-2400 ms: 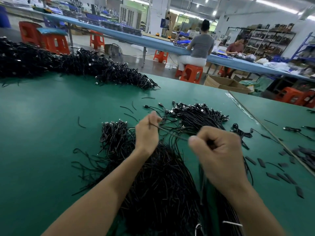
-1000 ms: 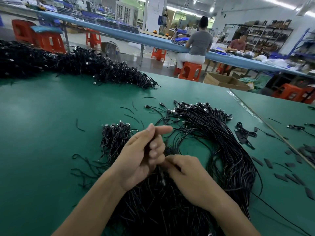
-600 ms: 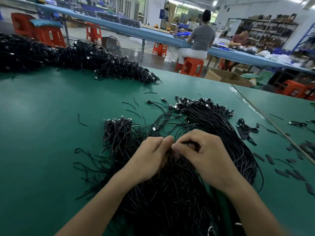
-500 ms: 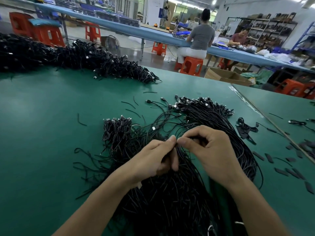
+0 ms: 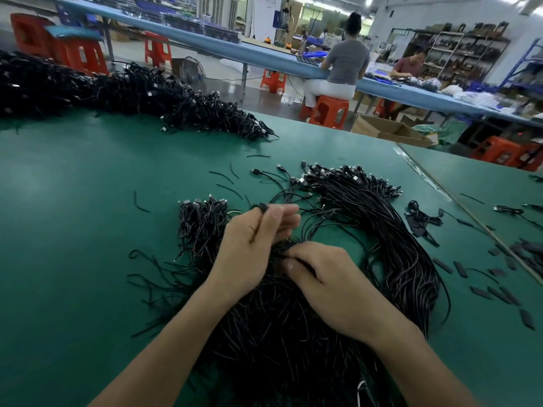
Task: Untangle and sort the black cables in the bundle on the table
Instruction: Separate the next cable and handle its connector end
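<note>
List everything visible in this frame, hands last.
table: one, green, under everything
bundle: one, black, tangled, under the hands
sorted cables: many, black, fanned right of the hands
clump: one, black, left of the hands
far pile: one, black, table's far left
strips: several, black, flat, right side
stools: several, orange, beyond the table
box: one, brown, beyond the table's far edge
people: two, seated at the blue bench
left hand: pinches one cable above the bundle
right hand: grips strands in the bundle
</note>
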A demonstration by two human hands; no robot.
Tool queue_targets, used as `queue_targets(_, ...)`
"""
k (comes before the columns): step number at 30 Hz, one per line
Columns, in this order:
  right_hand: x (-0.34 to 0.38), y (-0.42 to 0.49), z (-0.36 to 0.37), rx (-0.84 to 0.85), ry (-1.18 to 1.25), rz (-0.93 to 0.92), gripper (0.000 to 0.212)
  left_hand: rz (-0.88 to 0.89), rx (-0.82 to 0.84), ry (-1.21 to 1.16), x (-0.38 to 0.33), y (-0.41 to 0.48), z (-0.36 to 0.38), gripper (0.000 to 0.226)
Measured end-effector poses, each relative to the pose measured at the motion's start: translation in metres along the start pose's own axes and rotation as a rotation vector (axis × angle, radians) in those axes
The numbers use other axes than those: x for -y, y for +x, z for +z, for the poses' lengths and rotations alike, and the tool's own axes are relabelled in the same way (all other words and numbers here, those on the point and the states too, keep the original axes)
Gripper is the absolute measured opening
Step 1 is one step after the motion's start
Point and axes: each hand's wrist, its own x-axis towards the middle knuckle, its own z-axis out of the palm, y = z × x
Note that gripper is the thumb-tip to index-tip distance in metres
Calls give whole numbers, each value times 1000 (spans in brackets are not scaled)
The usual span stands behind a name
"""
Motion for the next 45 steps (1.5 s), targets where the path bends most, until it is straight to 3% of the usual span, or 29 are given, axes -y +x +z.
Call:
queue_targets(2,0,1,-7,-53,-15,-33,24,48,105,250,-1,-4,2,36)
queue_targets(3,-1,2,-12,-87,-14,-38,21,-13,167,286,-3,-5,3,44)
queue_targets(7,-5,2,-31,-236,185,-47,11,-406,470,57,-15,-8,0,66)
queue_targets(10,-5,4,-34,-309,363,-42,14,-481,586,-266,-24,-8,-7,59)
queue_targets(13,-7,6,-24,-306,404,35,15,-466,563,-647,-28,-7,-9,49)
queue_targets(18,-1,-2,1,-50,175,42,35,-353,164,-855,-26,-4,-1,41)
queue_targets(20,2,-5,6,40,52,16,27,-248,89,-747,-19,-3,1,41)
queue_targets(23,5,-8,3,138,-129,-4,21,-28,17,-232,-9,-4,2,39)
queue_targets(25,10,-8,-4,159,-132,-71,20,46,52,104,-5,-6,3,36)
queue_targets(27,14,-11,-13,115,-92,-124,23,4,173,270,-6,-9,4,37)
queue_targets(29,12,-12,-22,19,-71,-132,21,-111,267,243,-10,-10,5,51)
queue_targets(31,8,-13,-28,-89,-4,-125,15,-274,368,23,-18,-11,5,56)
queue_targets(33,7,-14,-32,-138,89,-113,14,-359,462,-27,-23,-12,4,59)
queue_targets(38,1,-11,-35,-144,233,-34,13,-433,568,-38,-25,-10,-6,61)
queue_targets(42,-1,-12,-39,43,457,-15,15,-485,765,-239,-25,-9,-16,54)
queue_targets(45,-1,-13,-39,86,391,-21,15,-498,799,-244,-25,-9,-19,52)
